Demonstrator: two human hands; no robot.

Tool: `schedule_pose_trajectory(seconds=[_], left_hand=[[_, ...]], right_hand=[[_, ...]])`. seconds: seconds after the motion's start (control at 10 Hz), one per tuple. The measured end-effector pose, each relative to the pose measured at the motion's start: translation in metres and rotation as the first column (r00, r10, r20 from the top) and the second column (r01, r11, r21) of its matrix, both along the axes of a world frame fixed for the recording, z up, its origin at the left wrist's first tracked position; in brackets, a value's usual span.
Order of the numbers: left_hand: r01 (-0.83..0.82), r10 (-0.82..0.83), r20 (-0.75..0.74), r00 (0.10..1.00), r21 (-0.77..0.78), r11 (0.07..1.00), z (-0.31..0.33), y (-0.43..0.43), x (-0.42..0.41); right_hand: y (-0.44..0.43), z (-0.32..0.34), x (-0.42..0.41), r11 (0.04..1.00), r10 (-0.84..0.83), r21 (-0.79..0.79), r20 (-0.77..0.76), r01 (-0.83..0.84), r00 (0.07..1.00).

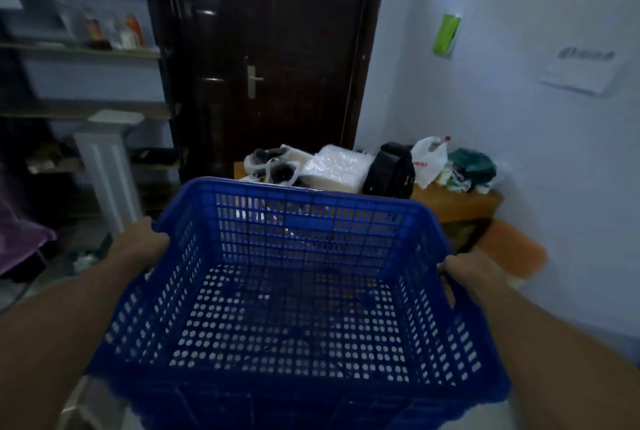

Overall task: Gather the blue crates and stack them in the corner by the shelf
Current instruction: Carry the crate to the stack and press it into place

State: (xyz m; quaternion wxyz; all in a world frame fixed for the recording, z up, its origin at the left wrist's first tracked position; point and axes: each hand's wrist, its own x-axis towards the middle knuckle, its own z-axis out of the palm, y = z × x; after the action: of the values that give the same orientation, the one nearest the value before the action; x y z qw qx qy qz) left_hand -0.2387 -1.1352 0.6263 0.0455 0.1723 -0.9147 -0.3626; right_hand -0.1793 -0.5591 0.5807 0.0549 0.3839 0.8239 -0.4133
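A cluttered wooden table (pixel 460 202) and dark door (pixel 277 48) block ahead; open floor (pixel 65 267) lies left.

Plastic crate, glossy door

The blue crate (pixel 298 308) is perforated plastic; the dark door (pixel 277 48) shines glossy; the table (pixel 457 202) looks like matt wood.
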Motion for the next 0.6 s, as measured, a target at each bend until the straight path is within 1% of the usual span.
schedule_pose_trajectory(seconds=[0.1, 0.2, 0.3, 0.4, 0.5, 0.6], left_hand=[[0.026, -0.025, -0.059, 0.998, 0.005, 1.000, 0.025, 0.004, -0.005], [0.027, -0.028, -0.099, 0.995, -0.012, 1.000, 0.056, 0.025, -0.016], [0.041, -0.044, -0.143, 0.989, -0.023, 0.999, 0.079, 0.054, 0.007], [0.049, -0.056, -0.175, 0.983, -0.045, 0.998, 0.098, 0.089, 0.025], [0.077, -0.081, -0.201, 0.976, -0.030, 0.997, 0.095, 0.120, 0.019], [0.105, -0.113, -0.198, 0.974, -0.048, 0.993, 0.061, 0.144, -0.036]], right_hand=[[-0.012, 0.049, 0.024, 0.999, -0.048, 0.004, -0.085, 0.049, 0.995], [-0.006, 0.083, 0.047, 0.995, -0.053, 0.076, -0.165, 0.066, 0.985], [0.017, 0.100, 0.066, 0.991, -0.041, 0.117, -0.209, 0.066, 0.977], [0.066, 0.106, 0.078, 0.980, -0.080, 0.169, -0.168, 0.109, 0.983], [0.102, 0.126, 0.107, 0.980, -0.092, 0.149, -0.233, 0.129, 0.968], [0.129, 0.153, 0.148, 0.976, -0.127, 0.133, -0.304, 0.174, 0.944]])
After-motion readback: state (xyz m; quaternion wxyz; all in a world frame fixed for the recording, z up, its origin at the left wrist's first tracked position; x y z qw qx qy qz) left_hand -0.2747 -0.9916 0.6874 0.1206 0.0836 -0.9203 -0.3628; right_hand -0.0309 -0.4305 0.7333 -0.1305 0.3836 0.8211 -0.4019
